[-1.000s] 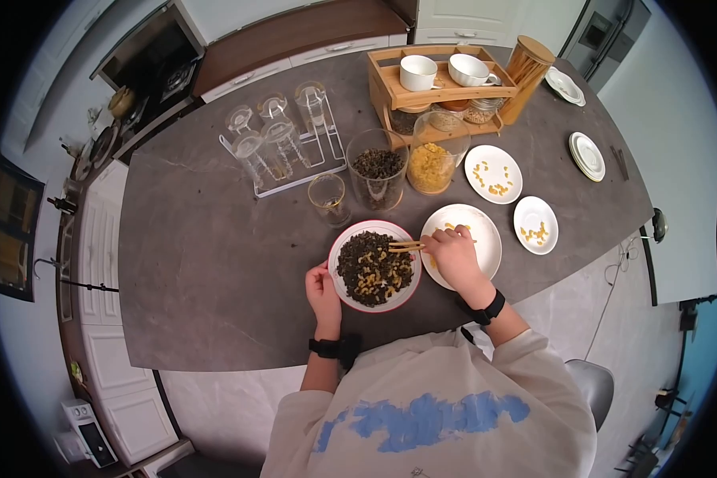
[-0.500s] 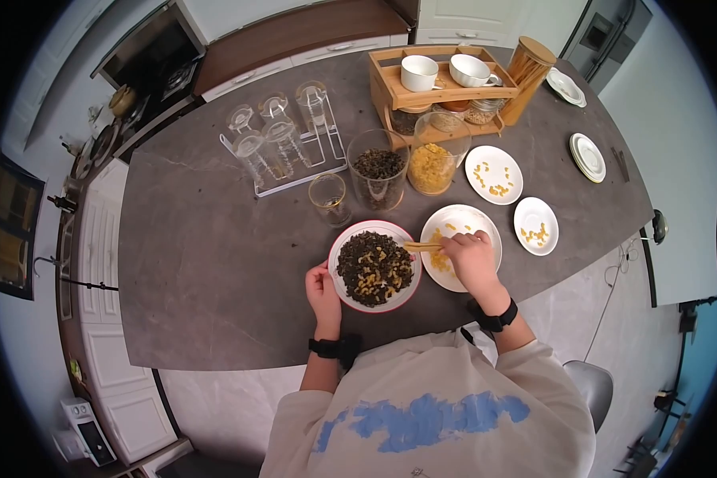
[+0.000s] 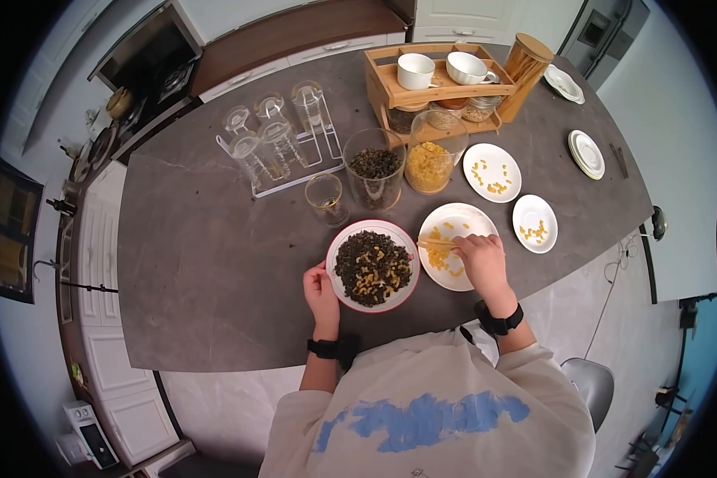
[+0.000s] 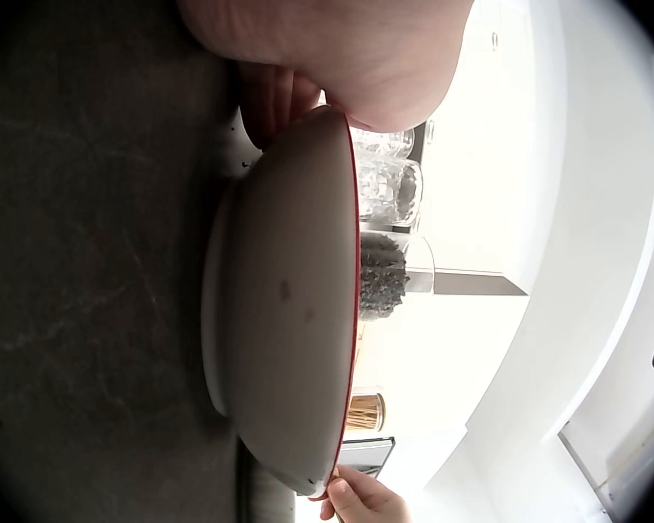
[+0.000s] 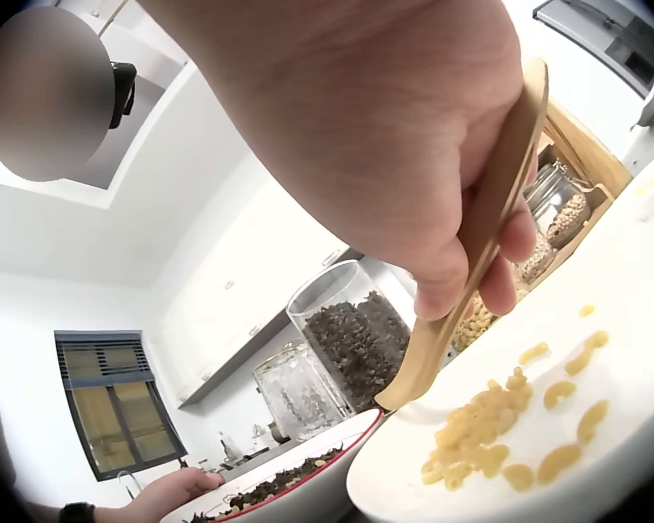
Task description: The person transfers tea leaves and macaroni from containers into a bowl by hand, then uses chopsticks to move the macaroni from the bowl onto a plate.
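Observation:
My left hand (image 3: pixel 321 295) grips the left rim of a white bowl (image 4: pixel 289 272) edged in red. Dark, dry, leaf-like pieces (image 3: pixel 358 251) fill this bowl, with yellow elbow macaroni (image 3: pixel 378 280) scattered over them. To its right stands a white plate (image 3: pixel 478 217) carrying loose macaroni (image 5: pixel 474 436), bunched in a pile with several pieces spread around. My right hand (image 3: pixel 484 263) pinches wooden tongs (image 5: pixel 425 360) above the plate. In the head view, the tips of the tongs overlap the plate's left side, over the macaroni.
Behind the bowl stand a glass jar of dark leaves (image 3: pixel 376 166), a glass jar of macaroni (image 3: pixel 430 166) and a small glass (image 3: pixel 327 199). Two small plates with macaroni, one a round plate (image 3: pixel 514 179), lie right. A glass rack (image 3: pixel 299 177) and wooden shelf (image 3: pixel 382 84) stand farther back.
My right hand has moved right with the tongs, whose tips went from the bowl's right side to over the plate. The left hand has stayed at the bowl's rim.

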Available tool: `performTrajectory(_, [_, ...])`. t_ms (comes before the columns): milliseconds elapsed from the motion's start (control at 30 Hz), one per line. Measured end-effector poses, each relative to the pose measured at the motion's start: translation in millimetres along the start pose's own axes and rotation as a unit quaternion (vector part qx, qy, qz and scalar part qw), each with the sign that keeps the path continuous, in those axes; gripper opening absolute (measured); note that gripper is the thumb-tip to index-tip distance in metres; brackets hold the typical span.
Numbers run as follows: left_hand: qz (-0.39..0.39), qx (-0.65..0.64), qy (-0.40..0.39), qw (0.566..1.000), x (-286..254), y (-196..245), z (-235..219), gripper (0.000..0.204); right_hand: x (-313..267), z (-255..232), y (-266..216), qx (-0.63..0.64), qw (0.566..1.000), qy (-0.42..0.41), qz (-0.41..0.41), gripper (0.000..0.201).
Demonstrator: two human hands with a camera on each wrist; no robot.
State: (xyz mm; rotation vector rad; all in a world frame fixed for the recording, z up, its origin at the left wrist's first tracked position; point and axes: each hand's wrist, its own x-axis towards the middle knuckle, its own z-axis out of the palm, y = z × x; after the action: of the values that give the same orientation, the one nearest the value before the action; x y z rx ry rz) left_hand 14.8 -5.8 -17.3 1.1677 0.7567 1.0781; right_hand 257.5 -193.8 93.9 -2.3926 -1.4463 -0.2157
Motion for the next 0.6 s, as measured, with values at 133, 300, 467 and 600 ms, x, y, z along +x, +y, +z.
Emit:
performTrajectory(133, [0.000,-0.002,-0.001,1.000,0,1,1,0.005,6,5,-13,0.014,0.999,0.006,-0.031,0.013])
performTrajectory(300, [-0.002,-0.004,0.000,1.000,0,1,1,0.005,17,18,-29,0.031,0.997,-0.005,-0.068,0.012])
performTrajectory(467, [-0.002,-0.011,0.000,1.000,1,-1,0,0.004,25,25,-41,0.043,0.995,-0.009,-0.085,0.015])
performTrajectory(600, [0.001,-0.010,-0.003,1.000,0,1,1,0.004,25,32,-42,0.031,0.994,-0.016,-0.100,0.013])
